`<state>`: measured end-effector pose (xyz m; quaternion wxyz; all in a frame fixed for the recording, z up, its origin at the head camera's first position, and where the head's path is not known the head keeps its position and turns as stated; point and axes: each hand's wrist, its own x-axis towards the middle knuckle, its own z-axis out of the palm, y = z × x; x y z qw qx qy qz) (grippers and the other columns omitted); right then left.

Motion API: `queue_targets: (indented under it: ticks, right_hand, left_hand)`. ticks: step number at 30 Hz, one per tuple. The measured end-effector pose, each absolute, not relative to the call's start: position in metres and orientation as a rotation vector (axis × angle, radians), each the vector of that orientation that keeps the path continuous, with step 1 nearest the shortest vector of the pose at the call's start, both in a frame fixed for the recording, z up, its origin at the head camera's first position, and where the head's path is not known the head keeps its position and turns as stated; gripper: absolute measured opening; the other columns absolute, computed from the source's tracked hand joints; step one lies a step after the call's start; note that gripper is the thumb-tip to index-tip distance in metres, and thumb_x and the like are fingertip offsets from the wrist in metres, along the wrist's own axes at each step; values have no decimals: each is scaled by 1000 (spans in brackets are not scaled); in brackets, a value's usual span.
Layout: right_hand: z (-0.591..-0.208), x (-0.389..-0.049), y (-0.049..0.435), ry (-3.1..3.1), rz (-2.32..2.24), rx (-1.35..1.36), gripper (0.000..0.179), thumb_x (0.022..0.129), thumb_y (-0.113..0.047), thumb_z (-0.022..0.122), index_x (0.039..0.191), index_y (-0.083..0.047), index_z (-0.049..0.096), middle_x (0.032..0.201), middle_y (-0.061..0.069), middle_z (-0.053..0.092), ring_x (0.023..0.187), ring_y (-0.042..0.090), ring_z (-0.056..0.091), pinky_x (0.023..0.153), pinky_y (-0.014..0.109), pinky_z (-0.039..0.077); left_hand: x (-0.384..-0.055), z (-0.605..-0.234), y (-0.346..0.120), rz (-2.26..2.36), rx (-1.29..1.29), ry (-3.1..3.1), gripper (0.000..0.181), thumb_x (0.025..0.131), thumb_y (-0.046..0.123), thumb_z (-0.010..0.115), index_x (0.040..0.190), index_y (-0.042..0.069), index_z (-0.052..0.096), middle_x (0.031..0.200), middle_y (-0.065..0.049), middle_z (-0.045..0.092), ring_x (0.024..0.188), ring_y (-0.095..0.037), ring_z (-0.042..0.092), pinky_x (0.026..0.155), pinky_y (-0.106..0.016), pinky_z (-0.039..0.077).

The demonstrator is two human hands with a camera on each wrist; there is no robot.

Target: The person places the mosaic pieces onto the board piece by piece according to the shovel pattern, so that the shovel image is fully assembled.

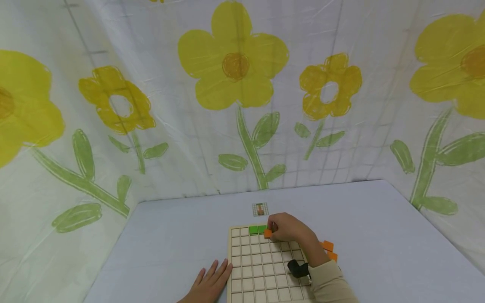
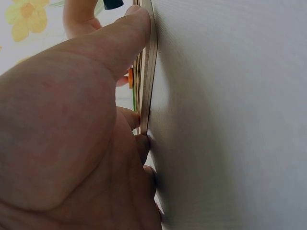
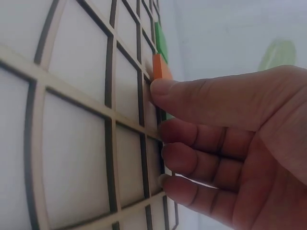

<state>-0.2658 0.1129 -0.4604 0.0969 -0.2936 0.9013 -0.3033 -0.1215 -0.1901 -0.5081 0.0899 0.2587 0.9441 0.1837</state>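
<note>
A wooden grid board (image 1: 257, 271) lies on the table, with green square tiles (image 1: 258, 229) set in its far row. My right hand (image 1: 289, 229) is over the far part of the board and pinches an orange square tile (image 1: 267, 233) just in front of the green ones. In the right wrist view the thumb presses near the orange tile (image 3: 161, 67), a green tile (image 3: 160, 40) close behind it. My left hand (image 1: 212, 280) rests with fingers spread at the board's left edge. In the left wrist view its thumb (image 2: 136, 24) touches the board's side (image 2: 149, 72).
Several loose orange tiles (image 1: 328, 246) lie right of the board, partly behind the right forearm. A small picture card (image 1: 260, 209) with a grid pattern lies beyond the board. A black wrist device (image 1: 298, 268) sits on the right wrist. A flowered curtain (image 1: 170, 168) hangs behind the table.
</note>
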Motion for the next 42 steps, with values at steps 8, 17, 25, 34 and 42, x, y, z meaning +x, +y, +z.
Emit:
queue_targets:
  ticks: [8, 17, 25, 34, 42]
  right_hand:
    - [-461, -262, 103, 2665, -864, -887, 16, 85, -3, 79, 95, -9, 67, 78, -4, 57, 69, 14, 53, 66, 37, 47]
    - [-458, -258, 99, 2659, -827, -928, 17, 85, 1, 76, 93, -10, 65, 78, -3, 56, 67, 14, 50, 64, 36, 46]
    - [-457, -258, 99, 2658, -827, -922, 16, 85, 0, 76, 93, -10, 65, 80, -3, 56, 68, 14, 51, 65, 36, 46]
    - [-455, -256, 103, 2652, -855, -897, 12, 87, -1, 74, 92, -9, 67, 85, 0, 60, 74, 17, 53, 67, 40, 48]
    - [-443, -258, 143, 2718, -859, -522, 5, 92, -5, 69, 91, -8, 66, 87, 2, 58, 72, 21, 52, 63, 41, 45]
  left_hand:
    - [-122, -510, -191, 543, 794, 2822, 102, 85, 75, 57, 160, 13, 27, 164, -8, 27, 147, -38, 25, 108, -67, 23]
    - [-122, -508, -189, 533, 750, 2801, 104, 83, 77, 58, 160, 13, 27, 163, -8, 27, 147, -39, 25, 108, -69, 23]
    - [-122, -508, -187, 540, 715, 2787, 106, 82, 77, 59, 159, 12, 27, 163, -10, 27, 147, -41, 25, 108, -69, 21]
    - [-121, -508, -187, 546, 717, 2789, 104, 83, 75, 59, 159, 12, 28, 163, -9, 27, 147, -40, 25, 108, -69, 22]
    - [-122, -509, -189, 547, 730, 2789, 103, 83, 75, 58, 160, 13, 26, 163, -9, 26, 147, -40, 24, 107, -69, 22]
